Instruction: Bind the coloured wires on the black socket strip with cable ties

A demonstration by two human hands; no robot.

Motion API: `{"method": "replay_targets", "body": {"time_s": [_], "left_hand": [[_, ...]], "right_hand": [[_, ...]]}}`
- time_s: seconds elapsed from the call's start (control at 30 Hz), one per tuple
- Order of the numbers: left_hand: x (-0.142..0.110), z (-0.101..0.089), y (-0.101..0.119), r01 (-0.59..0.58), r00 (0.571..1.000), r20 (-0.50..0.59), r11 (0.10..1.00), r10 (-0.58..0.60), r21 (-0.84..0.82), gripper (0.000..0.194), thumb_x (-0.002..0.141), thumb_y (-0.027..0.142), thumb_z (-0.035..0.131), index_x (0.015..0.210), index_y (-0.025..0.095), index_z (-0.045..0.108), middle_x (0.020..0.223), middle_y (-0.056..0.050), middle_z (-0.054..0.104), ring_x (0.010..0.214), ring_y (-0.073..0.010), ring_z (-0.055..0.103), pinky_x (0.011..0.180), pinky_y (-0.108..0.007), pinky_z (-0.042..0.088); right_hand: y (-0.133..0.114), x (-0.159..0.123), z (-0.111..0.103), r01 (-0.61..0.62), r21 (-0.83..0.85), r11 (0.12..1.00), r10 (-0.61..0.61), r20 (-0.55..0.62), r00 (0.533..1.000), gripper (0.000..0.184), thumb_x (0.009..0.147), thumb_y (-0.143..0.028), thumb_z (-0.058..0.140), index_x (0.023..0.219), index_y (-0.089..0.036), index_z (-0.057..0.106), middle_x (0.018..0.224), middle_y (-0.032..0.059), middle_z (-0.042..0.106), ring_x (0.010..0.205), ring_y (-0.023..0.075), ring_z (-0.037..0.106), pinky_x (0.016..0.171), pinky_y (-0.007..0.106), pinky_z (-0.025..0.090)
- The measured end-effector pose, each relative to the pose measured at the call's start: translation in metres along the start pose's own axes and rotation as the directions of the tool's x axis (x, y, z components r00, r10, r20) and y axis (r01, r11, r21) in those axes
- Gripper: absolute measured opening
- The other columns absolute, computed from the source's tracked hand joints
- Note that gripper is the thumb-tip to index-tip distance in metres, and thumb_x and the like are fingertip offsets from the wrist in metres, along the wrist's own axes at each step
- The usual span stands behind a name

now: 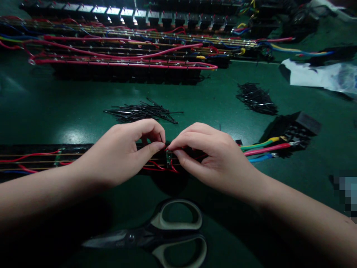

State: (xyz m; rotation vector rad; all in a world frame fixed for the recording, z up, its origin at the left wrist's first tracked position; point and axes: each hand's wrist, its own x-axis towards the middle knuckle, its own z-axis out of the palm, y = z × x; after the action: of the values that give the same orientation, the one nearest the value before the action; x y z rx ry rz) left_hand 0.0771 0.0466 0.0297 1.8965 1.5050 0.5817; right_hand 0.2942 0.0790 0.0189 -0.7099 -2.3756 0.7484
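My left hand (125, 152) is closed in a pinch, with a thin black cable tie (161, 137) showing between thumb and forefinger. Just to its right, my right hand (214, 156) pinches with fingertips at the upper edge of a small green circuit board (169, 159); what lies in those fingertips is too small to make out. The board sits on a long black wired strip (80, 150) with brass-coloured rods and red wires. Both hands cover part of this strip. At its right end, thick green-yellow, red and blue cables run to a black block (299, 128).
Scissors (134, 238) with pale-rimmed handles lie in front of the strip. Beyond my hands are a loose pile of black cable ties (142, 111) and a second bundle (256, 98). More wired strips (125, 56) line the back. A white plastic bag (315, 76) lies at right on the green table (69, 100).
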Motion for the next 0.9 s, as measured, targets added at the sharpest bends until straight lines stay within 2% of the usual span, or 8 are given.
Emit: {"method": "replay_targets", "body": {"time_s": [0.3,0.6,0.9], "left_hand": [[0.0009,-0.0008,-0.0010,0.047,0.999,0.015,0.999,-0.047,0.003,0.015,0.090,0.033,0.056,0.088,0.025,0.068,0.081,0.006,0.070,0.075,-0.0128,0.061,0.067,-0.023,0.041],[0.0009,0.0010,-0.0017,0.047,0.999,-0.009,0.999,-0.048,-0.024,0.011,0.091,0.034,0.061,0.090,0.025,0.067,0.084,0.006,0.070,0.077,-0.0132,0.062,0.070,-0.023,0.043],[0.0006,0.0007,-0.0029,0.044,0.999,0.011,0.999,-0.044,-0.016,0.013,0.092,0.033,0.057,0.089,0.025,0.066,0.081,0.007,0.070,0.075,-0.0128,0.062,0.068,-0.023,0.042]], "right_hand": [[-0.0009,-0.0013,0.0002,-0.013,0.005,1.000,0.013,-0.003,1.000,0.018,0.089,-0.004,0.062,0.095,-0.012,0.077,0.093,0.0062,0.076,0.090,0.0167,0.068,0.079,0.026,0.050],[0.0002,-0.0004,0.0007,-0.007,0.004,1.000,0.007,-0.004,1.000,0.018,0.089,-0.004,0.062,0.096,-0.011,0.077,0.093,0.0065,0.076,0.090,0.0165,0.067,0.079,0.025,0.050],[-0.0005,-0.0024,0.0006,-0.015,-0.001,1.000,0.015,0.004,1.000,0.019,0.090,-0.004,0.061,0.096,-0.012,0.077,0.095,0.0064,0.077,0.091,0.0167,0.068,0.080,0.026,0.050]]}}
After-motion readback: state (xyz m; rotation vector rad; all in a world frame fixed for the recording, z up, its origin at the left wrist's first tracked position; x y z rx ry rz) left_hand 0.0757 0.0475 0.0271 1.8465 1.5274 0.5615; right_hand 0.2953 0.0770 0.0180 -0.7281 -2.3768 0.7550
